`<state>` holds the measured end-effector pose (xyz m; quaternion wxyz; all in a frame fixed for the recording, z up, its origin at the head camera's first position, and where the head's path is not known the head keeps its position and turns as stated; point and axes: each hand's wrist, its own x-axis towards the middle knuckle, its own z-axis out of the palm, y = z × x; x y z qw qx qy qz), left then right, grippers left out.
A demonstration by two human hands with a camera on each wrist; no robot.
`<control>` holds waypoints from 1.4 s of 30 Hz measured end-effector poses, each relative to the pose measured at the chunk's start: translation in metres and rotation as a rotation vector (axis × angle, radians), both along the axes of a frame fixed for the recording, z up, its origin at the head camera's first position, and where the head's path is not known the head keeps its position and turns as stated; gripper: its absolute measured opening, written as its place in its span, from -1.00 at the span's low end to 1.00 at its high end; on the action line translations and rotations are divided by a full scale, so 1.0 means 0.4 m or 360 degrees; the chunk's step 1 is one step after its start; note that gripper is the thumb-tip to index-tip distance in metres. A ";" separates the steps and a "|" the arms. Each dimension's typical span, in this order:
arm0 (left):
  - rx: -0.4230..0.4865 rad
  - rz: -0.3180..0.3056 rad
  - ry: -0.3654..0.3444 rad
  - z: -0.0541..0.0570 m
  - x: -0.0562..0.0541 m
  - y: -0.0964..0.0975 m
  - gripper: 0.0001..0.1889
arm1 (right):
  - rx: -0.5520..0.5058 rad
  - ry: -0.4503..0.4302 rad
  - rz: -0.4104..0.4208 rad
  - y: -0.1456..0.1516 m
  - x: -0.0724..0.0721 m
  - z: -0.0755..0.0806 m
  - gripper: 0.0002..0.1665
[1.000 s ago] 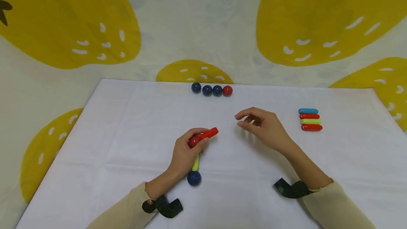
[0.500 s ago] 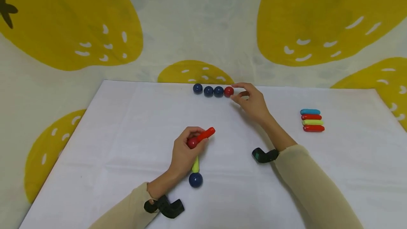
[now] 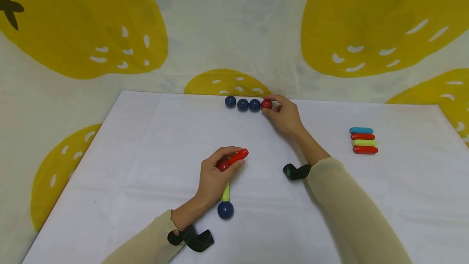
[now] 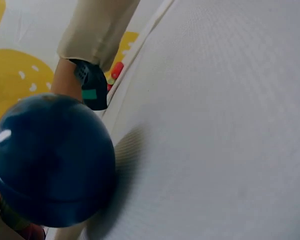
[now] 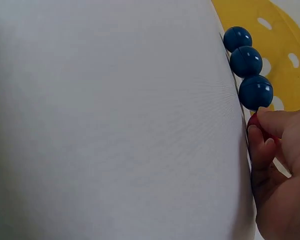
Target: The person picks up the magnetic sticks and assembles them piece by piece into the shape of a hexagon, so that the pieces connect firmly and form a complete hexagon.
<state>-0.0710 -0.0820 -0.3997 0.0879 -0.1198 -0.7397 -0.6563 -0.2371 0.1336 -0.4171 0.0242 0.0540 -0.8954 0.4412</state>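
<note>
My left hand (image 3: pixel 212 176) grips a joined piece near the middle of the table. A red ball (image 3: pixel 223 166) sits between its fingers and thumb, with a red rod (image 3: pixel 238 157) pointing up and right from it. Below the hand, a yellow-green rod (image 3: pixel 225 192) ends in a dark blue ball (image 3: pixel 225 210), which looms large in the left wrist view. At the far edge my right hand (image 3: pixel 286 116) pinches another red ball, partly hidden by its fingers in the right wrist view. That ball is the right end of a row beside blue balls (image 5: pixel 255 93).
Blue, red and yellow-green rods (image 3: pixel 364 143) lie stacked side by side on the right of the white-covered table (image 3: pixel 154 141). A cloth with yellow fruit shapes (image 3: pixel 227 82) hangs behind the far edge. Each wrist wears a black camera mount (image 3: pixel 190 238).
My right hand has moved forward and left to the row's end and closed its fingers on the red ball there. The left hand keeps its hold, nearly still.
</note>
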 end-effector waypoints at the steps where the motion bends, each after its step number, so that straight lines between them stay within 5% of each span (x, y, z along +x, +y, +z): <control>1: 0.0006 -0.0005 0.0003 0.000 0.000 0.000 -0.70 | 0.0002 0.0001 -0.0011 0.000 0.001 0.001 -0.50; 8: 0.0014 -0.0013 0.0029 -0.001 -0.001 0.004 -0.72 | -0.0173 -0.0095 -0.0052 0.017 0.049 0.034 -0.47; 14: -0.0018 -0.0011 0.0007 0.000 -0.004 0.002 -0.72 | -0.0368 -0.0097 0.0176 0.027 0.147 0.086 -0.46; 21: -0.0002 -0.0066 0.0002 -0.077 -0.024 -0.007 -0.72 | -0.0482 -0.0176 0.0393 0.023 0.268 0.096 -0.51; 24: -0.0002 -0.0085 0.0010 -0.089 -0.027 -0.011 -0.72 | -0.0524 -0.0184 0.0461 0.018 0.300 0.091 -0.52; 32: -0.0046 -0.0131 -0.0065 -0.041 -0.009 -0.006 -0.73 | -0.0572 -0.0212 0.0530 0.008 0.356 0.069 -0.55; 37: -0.0082 -0.0163 -0.0024 0.000 0.005 -0.003 -0.74 | -0.0657 -0.0180 0.0581 -0.002 0.363 0.062 -0.55; 42: -0.0095 -0.0192 -0.0016 0.007 0.006 -0.004 -0.74 | -0.0676 -0.0184 0.0589 -0.004 0.362 0.060 -0.55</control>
